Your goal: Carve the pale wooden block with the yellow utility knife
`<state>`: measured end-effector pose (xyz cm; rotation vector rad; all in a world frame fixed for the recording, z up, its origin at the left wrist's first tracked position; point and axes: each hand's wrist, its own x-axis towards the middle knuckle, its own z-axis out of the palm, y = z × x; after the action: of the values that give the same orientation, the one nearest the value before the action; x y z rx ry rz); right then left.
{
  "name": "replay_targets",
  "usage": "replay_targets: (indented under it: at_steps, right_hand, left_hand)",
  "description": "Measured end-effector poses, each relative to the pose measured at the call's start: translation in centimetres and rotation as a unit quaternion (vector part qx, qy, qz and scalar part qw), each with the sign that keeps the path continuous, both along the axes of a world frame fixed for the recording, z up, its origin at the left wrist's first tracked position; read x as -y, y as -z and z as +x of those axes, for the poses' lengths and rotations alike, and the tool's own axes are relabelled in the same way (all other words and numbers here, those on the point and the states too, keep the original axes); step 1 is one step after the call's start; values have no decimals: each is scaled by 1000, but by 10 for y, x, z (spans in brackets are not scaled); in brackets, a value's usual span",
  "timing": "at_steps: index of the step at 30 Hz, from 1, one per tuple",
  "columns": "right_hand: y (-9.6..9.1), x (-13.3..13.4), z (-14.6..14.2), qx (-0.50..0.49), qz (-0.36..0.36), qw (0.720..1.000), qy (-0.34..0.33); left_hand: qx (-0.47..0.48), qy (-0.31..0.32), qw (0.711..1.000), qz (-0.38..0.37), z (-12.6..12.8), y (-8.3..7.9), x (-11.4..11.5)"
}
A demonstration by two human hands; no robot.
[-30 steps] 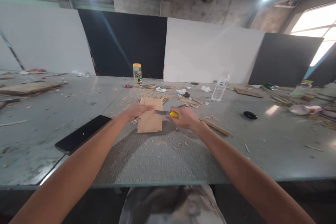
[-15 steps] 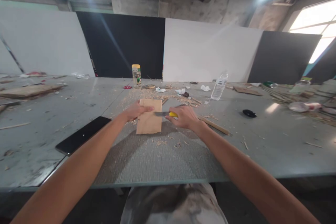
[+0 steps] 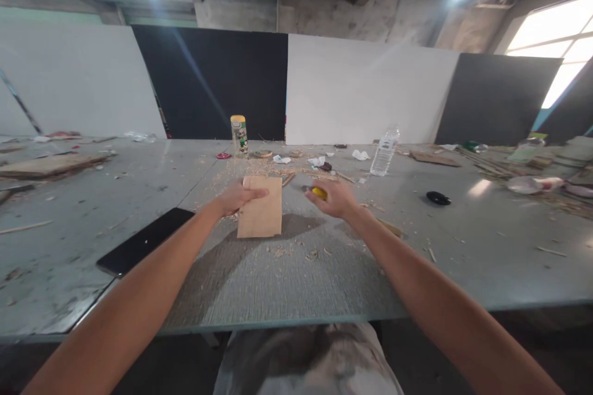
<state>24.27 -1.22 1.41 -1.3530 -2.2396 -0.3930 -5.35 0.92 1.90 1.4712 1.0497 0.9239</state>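
My left hand (image 3: pixel 239 196) grips the upper left edge of a flat rectangular piece of light wood (image 3: pixel 260 216), with the thumb across its face. The board is held up at a slant above the table and casts a shadow to its right. Closed around the yellow handle of a utility knife (image 3: pixel 319 192) is my right hand (image 3: pixel 337 197), a short way right of the board. The knife's blade is blurred, and it stands apart from the wood. Pale wood shavings (image 3: pixel 283 252) lie on the table below and behind the board.
A black phone (image 3: pixel 147 239) lies by my left forearm. Farther back stand a yellow-capped bottle (image 3: pixel 239 137) and a clear plastic bottle (image 3: pixel 385 151). A wooden strip (image 3: pixel 391 228) lies beside my right forearm, and a black round object (image 3: pixel 438 198) is farther right.
My right hand has drawn the knife away from the board's right edge, to the right. My left hand still holds the board in nearly the same place.
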Motion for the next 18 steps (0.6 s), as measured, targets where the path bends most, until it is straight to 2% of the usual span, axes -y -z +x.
replay_targets:
  at_steps: [2, 5, 12, 18]
  right_hand:
    - [-1, 7, -17, 43, -16, 998, -30]
    - [-2, 16, -31, 78, -28, 996, -40]
    - [-5, 21, -37, 106, -36, 994, -9]
    - [-12, 26, -42, 121, -34, 992, 9]
  left_hand:
    - [-1, -1, 1000, 23, 1, -1, 0]
    - [-6, 3, 999, 41, 3, -3, 2]
    - [-24, 11, 996, 84, 7, -6, 6]
    - [-40, 8, 995, 90, 7, -7, 6]
